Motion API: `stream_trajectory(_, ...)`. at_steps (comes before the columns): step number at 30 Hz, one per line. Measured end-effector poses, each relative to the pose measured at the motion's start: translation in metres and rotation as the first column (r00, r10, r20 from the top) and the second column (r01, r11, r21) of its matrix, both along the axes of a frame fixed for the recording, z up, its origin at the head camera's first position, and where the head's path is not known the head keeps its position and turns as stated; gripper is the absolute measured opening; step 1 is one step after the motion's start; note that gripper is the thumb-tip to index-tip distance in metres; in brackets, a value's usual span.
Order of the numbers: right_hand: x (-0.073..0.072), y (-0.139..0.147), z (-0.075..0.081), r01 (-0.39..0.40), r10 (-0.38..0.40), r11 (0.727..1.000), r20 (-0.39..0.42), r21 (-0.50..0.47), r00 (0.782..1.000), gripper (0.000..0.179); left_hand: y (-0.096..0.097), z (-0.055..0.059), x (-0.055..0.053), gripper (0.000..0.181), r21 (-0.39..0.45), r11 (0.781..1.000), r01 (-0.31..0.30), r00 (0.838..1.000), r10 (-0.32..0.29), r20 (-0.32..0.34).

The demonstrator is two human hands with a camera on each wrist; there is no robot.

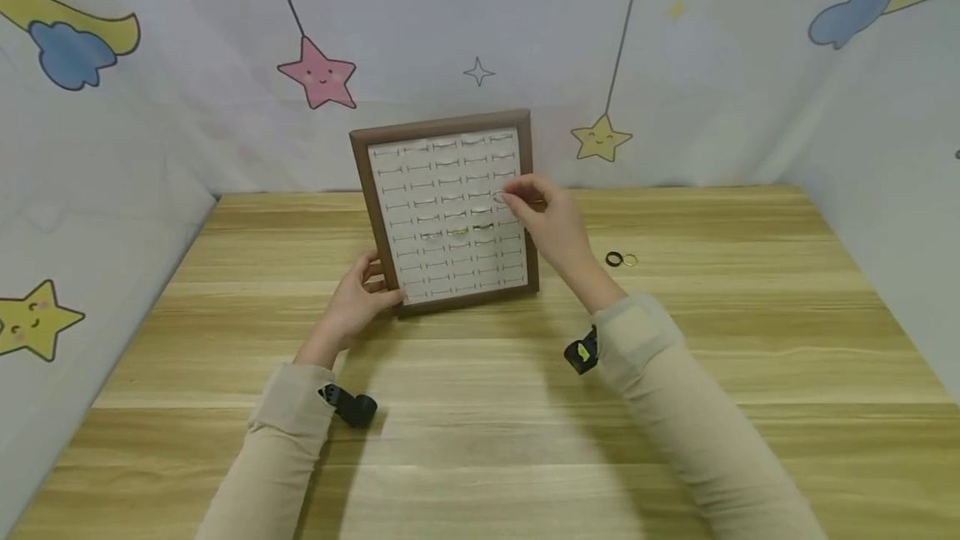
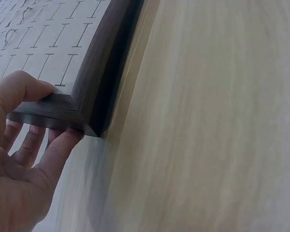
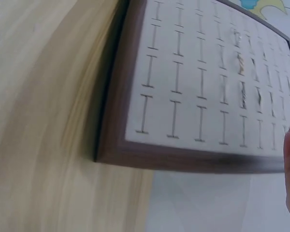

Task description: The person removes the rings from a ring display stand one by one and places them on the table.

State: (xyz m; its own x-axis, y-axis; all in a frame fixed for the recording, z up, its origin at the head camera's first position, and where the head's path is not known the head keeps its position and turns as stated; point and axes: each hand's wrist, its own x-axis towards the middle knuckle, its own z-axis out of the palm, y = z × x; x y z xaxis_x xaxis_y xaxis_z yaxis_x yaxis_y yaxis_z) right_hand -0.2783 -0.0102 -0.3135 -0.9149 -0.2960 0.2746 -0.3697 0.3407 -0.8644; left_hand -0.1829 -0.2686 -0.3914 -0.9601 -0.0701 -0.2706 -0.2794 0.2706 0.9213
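Wood-grain table (image 1: pixel 465 440) set before a white backdrop (image 1: pixel 420 15) printed with stars. On it stands a brown-framed slotted board (image 1: pixel 465 302), several rings (image 1: pixel 457 232) seated midway. Left hand (image 1: pixel 354 300) grips its lower left corner, thumb in front, fingers behind. Right hand (image 1: pixel 553 222) pinches a silver ring (image 1: pixel 498 197) at its right side. Black ring (image 1: pixel 608 260) and gold ring (image 1: pixel 631 266) lie to the right.

A curtained booth (image 1: pixel 885 123), home or studio unclear: creased cloth (image 1: pixel 420 23) printed with stars (image 1: pixel 318 75) and moons (image 1: pixel 18 2) encloses three sides of a wood-grain bench (image 1: pixel 465 457).
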Motion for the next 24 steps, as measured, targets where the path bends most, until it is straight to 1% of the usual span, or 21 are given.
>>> stream_trajectory(4,-0.007,0.016,0.006,0.056,-0.054,0.997,0.031,-0.06,0.998,0.023,0.0,0.0,0.001,0.079,-0.006,1.0,0.0,1.0,0.0,0.003)
stream_trajectory(7,-0.013,0.032,0.009,0.124,-0.122,0.989,0.033,-0.085,0.992,0.024,0.0,0.001,0.001,0.079,-0.007,1.0,0.001,1.0,-0.001,0.002)
stream_trajectory(11,-0.022,0.059,0.008,0.22,-0.216,0.971,0.049,-0.098,0.975,0.025,0.001,0.002,0.001,0.079,-0.009,1.0,-0.002,1.0,0.002,0.003)
stream_trajectory(15,-0.03,0.088,0.003,0.283,-0.269,0.952,0.121,-0.118,0.955,0.021,0.001,0.002,0.001,0.078,-0.008,1.0,-0.005,1.0,0.005,0.002)
stream_trajectory(18,-0.034,0.11,-0.003,0.31,-0.29,0.948,0.201,-0.072,0.936,0.019,0.001,0.002,0.001,0.077,-0.011,1.0,-0.001,1.0,0.001,-0.001)
stream_trajectory(21,-0.035,0.128,-0.011,0.311,-0.309,0.95,0.26,0.033,0.915,0.027,0.001,0.002,0.002,0.077,-0.009,1.0,0.002,1.0,-0.002,-0.002)
stream_trajectory(24,-0.035,0.14,-0.019,0.303,-0.329,0.944,0.284,0.132,0.901,0.037,0.002,0.003,0.003,0.076,-0.004,1.0,0.005,1.0,-0.005,-0.01)
